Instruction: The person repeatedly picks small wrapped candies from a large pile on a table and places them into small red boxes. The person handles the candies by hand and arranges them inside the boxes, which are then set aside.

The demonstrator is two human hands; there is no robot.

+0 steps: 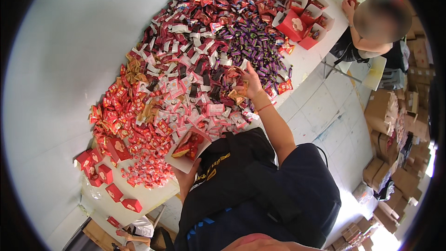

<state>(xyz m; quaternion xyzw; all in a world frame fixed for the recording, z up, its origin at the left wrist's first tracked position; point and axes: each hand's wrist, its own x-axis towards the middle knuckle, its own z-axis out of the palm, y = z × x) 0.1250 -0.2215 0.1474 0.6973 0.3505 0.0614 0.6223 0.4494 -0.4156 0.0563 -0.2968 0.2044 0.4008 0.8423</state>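
My left hand (188, 176) grips an open-topped box (175, 161) from below, near my body at the table's front edge. Red and yellow wrapped sweets (189, 148) lie inside it. My right hand (252, 83) is stretched over the right part of the sweet pile, fingers curled around a few wrapped sweets (238, 96), gold-brown and reddish; their exact number is hidden. Beyond that hand lie purple-wrapped sweets (253, 44). Pink and white packets (179, 86) spread to its left, and small red-and-white sweets (151, 162) lie near the box.
Filled open red boxes (292, 25) stand at the table's far right end. Closed red boxes (106, 173) sit at the left end. Another person (371, 42) works at the far right, and a second person's arm (134, 237) shows at lower left. Cardboard cartons (383, 111) line the right.
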